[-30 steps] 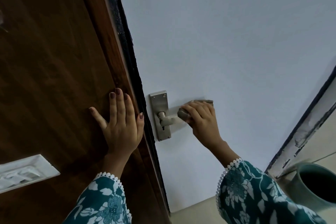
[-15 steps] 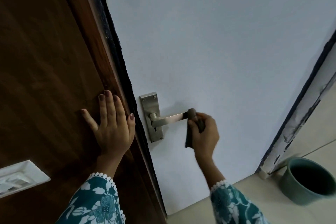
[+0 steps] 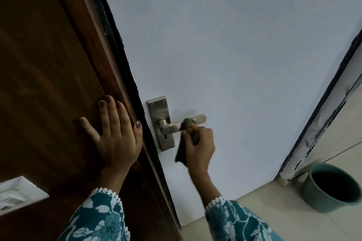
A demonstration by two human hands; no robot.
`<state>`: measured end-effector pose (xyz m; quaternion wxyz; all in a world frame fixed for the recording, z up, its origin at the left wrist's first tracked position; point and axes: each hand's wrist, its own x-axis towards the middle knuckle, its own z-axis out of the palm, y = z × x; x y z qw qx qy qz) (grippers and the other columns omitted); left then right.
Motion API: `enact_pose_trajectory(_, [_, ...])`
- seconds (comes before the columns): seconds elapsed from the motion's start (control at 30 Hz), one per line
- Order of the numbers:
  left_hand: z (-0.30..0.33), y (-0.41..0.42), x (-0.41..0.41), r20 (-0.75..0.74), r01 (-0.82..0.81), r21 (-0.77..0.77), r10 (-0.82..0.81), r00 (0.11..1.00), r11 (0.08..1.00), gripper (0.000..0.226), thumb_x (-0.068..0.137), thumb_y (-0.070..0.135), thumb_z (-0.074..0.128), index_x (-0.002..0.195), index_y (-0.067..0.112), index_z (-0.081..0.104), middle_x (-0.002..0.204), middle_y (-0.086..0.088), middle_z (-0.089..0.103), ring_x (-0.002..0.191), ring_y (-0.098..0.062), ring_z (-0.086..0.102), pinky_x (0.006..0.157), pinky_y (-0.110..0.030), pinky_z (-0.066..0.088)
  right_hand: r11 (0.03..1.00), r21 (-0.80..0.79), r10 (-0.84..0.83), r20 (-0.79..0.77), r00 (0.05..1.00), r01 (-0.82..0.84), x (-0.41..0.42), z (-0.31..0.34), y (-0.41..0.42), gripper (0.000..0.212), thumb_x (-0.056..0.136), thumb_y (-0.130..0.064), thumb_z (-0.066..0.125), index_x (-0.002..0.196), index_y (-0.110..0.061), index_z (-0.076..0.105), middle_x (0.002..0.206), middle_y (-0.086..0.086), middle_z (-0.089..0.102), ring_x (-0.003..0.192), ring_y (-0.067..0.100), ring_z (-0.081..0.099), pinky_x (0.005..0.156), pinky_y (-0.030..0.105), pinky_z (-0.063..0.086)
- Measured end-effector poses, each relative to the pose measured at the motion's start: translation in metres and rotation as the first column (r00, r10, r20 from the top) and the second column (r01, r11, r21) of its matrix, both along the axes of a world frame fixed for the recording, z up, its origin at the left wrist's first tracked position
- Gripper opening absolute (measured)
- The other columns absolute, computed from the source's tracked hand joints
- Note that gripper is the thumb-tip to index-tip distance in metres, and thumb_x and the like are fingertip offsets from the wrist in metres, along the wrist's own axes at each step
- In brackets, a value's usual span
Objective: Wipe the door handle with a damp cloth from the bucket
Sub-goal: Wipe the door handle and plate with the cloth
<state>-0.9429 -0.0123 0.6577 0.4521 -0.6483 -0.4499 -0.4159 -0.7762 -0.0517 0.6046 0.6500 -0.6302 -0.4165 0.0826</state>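
Here, the right hand (image 3: 198, 147) is pinching a dark grey cloth (image 3: 187, 123) looped over the brushed-steel lever handle (image 3: 182, 124), while the left hand (image 3: 115, 137) is pressing flat, fingers spread, on the wooden door (image 3: 45, 64).

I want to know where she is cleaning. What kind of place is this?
Probably a doorway inside a home: a white door with a metal handle, a wooden frame beside it, and a bucket on the tiled floor.

The right hand (image 3: 198, 147) grips a dark cloth (image 3: 187, 123) looped over the metal door handle (image 3: 183, 123). At nine o'clock, the left hand (image 3: 115, 135) lies flat on brown wood (image 3: 49, 64). A green bucket (image 3: 331, 188) sits at four o'clock.
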Motion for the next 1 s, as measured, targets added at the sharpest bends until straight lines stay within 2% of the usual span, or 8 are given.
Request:
enact_pose_trajectory(0.13, [-0.001,-0.001,-0.001,0.0,0.009,0.007,-0.009,1.0,1.0,0.062,0.1,0.03,0.033,0.15,0.0,0.012,0.159,-0.014,0.007,0.149,-0.026,0.005,0.114,-0.054,-0.009,0.989,0.016,0.148,0.047,0.988,-0.148,-0.01,0.001,-0.007,0.017,0.076,-0.007,0.075,0.092,-0.006,0.068,0.089,-0.004,0.054,0.08,-0.013,0.051,0.072,-0.003,0.036])
enact_pose_trajectory(0.2, [-0.001,-0.001,-0.002,0.005,0.013,0.001,-0.013,1.0,1.0,0.062,0.101,0.031,0.032,0.15,0.001,0.011,0.161,-0.011,0.0,0.149,-0.025,0.004,0.114,-0.054,-0.009,0.995,-0.016,0.103,0.067,0.992,-0.103,0.015,0.005,-0.004,0.017,0.076,-0.009,0.075,0.092,-0.007,0.068,0.088,-0.001,0.059,0.072,-0.006,0.049,0.071,-0.003,0.035])
enact_pose_trajectory(0.37, [-0.001,0.001,0.001,0.023,0.018,0.02,-0.018,1.0,1.0,0.061,0.1,0.029,0.033,0.149,0.0,0.014,0.155,-0.013,0.015,0.148,-0.025,0.005,0.114,-0.054,-0.008,0.999,-0.036,-0.038,-0.011,0.999,0.038,0.024,0.003,0.001,0.015,0.079,-0.01,0.073,0.092,-0.008,0.066,0.089,0.009,0.062,0.074,0.008,0.052,0.067,-0.001,0.035])
enact_pose_trajectory(0.6, [-0.002,0.001,-0.002,0.009,0.024,0.024,-0.025,1.0,0.999,0.061,0.101,0.029,0.035,0.15,0.001,0.012,0.155,-0.011,0.014,0.148,-0.025,0.005,0.114,-0.055,-0.007,0.979,0.005,0.199,0.171,0.965,-0.203,-0.03,0.001,-0.006,0.017,0.077,-0.011,0.074,0.092,-0.01,0.067,0.089,0.003,0.062,0.077,0.004,0.053,0.069,0.006,0.038])
enact_pose_trajectory(0.73, [-0.002,0.001,-0.002,0.024,0.032,0.012,-0.033,0.999,0.999,0.061,0.1,0.03,0.034,0.15,0.001,0.012,0.156,-0.012,0.014,0.149,-0.024,0.005,0.114,-0.054,-0.007,0.997,-0.073,0.016,0.055,0.998,-0.012,0.034,0.011,0.0,0.014,0.079,-0.015,0.073,0.089,-0.011,0.065,0.086,0.006,0.061,0.078,0.018,0.057,0.065,0.001,0.033])
enact_pose_trajectory(0.83, [-0.002,0.001,-0.002,0.019,0.029,0.002,-0.029,0.999,1.0,0.063,0.1,0.03,0.033,0.151,0.004,0.007,0.161,-0.01,-0.002,0.149,-0.023,0.002,0.114,-0.054,-0.008,0.989,-0.095,-0.11,0.0,0.994,0.109,0.073,0.033,0.003,0.013,0.082,-0.019,0.069,0.091,-0.011,0.063,0.087,0.004,0.06,0.083,0.022,0.06,0.065,-0.002,0.033])
enact_pose_trajectory(0.9, [-0.002,0.001,-0.002,0.02,0.035,0.002,-0.035,0.999,0.999,0.065,0.1,0.03,0.033,0.152,0.005,0.005,0.162,-0.006,-0.007,0.149,-0.023,0.002,0.114,-0.054,-0.008,0.992,-0.04,-0.115,0.07,0.991,0.118,0.083,0.054,0.003,0.015,0.082,-0.019,0.07,0.095,-0.013,0.066,0.091,0.003,0.064,0.083,0.017,0.061,0.066,-0.002,0.033])
enact_pose_trajectory(1.0, [-0.003,0.003,-0.002,0.017,0.028,0.011,-0.028,0.999,1.0,0.064,0.099,0.03,0.035,0.151,0.004,0.009,0.162,-0.007,-0.005,0.149,-0.023,0.004,0.114,-0.055,-0.006,0.985,0.111,0.068,0.468,0.881,-0.135,0.065,0.079,0.004,0.018,0.077,-0.02,0.074,0.094,-0.018,0.071,0.09,-0.003,0.072,0.081,0.013,0.063,0.073,0.015,0.04])
